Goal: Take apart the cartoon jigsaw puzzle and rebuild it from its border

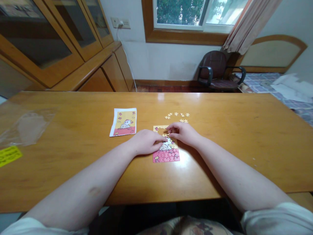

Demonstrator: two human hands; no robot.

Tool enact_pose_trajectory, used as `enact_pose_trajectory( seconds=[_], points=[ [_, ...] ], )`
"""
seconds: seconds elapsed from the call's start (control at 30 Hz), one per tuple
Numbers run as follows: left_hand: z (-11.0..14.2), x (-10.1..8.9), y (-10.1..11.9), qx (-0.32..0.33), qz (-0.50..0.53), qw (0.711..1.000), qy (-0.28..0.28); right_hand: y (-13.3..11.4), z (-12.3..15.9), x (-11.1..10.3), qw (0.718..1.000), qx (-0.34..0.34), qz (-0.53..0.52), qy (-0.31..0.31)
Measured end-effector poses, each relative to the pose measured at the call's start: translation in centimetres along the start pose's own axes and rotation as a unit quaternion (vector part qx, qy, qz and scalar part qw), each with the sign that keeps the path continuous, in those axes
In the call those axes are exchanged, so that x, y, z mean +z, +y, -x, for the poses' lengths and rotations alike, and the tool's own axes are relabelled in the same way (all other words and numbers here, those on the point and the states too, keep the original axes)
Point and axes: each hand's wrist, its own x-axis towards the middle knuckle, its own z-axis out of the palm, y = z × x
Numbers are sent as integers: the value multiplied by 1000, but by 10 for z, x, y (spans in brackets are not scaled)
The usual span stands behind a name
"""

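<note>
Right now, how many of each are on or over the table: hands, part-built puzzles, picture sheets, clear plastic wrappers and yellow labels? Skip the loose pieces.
Hands: 2, the left hand and the right hand
Part-built puzzle: 1
Picture sheet: 1
Clear plastic wrapper: 1
Yellow label: 1
Total: 6

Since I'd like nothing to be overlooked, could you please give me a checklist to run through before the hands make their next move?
1. Left hand at the puzzle: ok, fingers over its middle.
2. Right hand free of any piece: cannot tell, fingertips too small to read.
3. Puzzle filled in: not ok, a gap shows in its yellow upper part.
4. Loose pieces in view: ok, scattered beyond the right hand.
5. Picture sheet uncovered: ok, left of the puzzle.
</note>
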Motion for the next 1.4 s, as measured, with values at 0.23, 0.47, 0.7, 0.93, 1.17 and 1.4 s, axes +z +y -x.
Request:
enact_pose_trajectory(
  seconds=[0.23,0.47,0.7,0.93,1.17,1.4],
  points=[
    [-1,0,0,2,-7,1000,-3,-2,-1,0,998,-17,64,-4],
    [-1,0,1,10,7,1000,4,-1,0,-2,992,-71,108,8],
    [-1,3,-1,-20,-1,999,28,-9,7,-23,964,-131,228,-45],
    [-2,-1,3,-49,-8,999,9,-19,10,-22,948,-84,294,-95],
    [-2,0,3,-52,8,999,5,-26,11,-13,939,-51,329,-82],
    [-2,2,1,-40,20,999,28,-18,6,-15,943,-30,331,-32]
  ],
)
